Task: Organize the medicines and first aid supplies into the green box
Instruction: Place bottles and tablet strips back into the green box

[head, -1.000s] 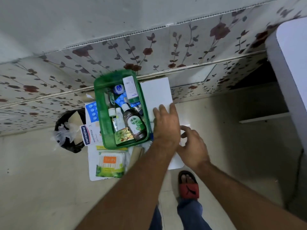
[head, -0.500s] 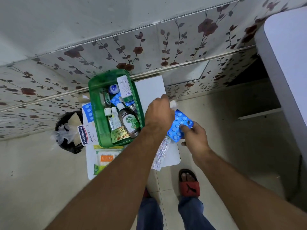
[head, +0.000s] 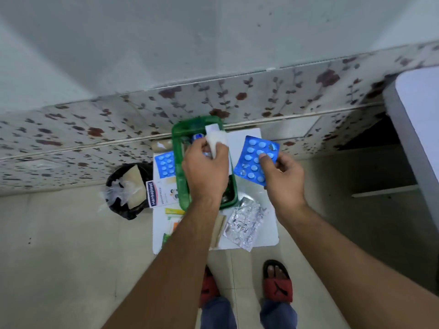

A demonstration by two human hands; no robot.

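Note:
The green box stands on a small white table against the tiled wall. Over the box, my left hand grips a white packet and hides most of the contents. To the right of the box, my right hand holds up a blue blister pack of tablets. A silver blister strip lies on the table in front of the box. Another blue blister pack and a Hansaplast box lie left of the green box.
A black bin with a plastic bag sits on the floor left of the table. A white surface juts in at the right. Green and orange packets lie under my left forearm. My sandalled feet stand below the table.
My right hand has lifted the blue blister pack higher and to the right. My left hand has moved over the green box with a white packet. The silver strip now lies on the table.

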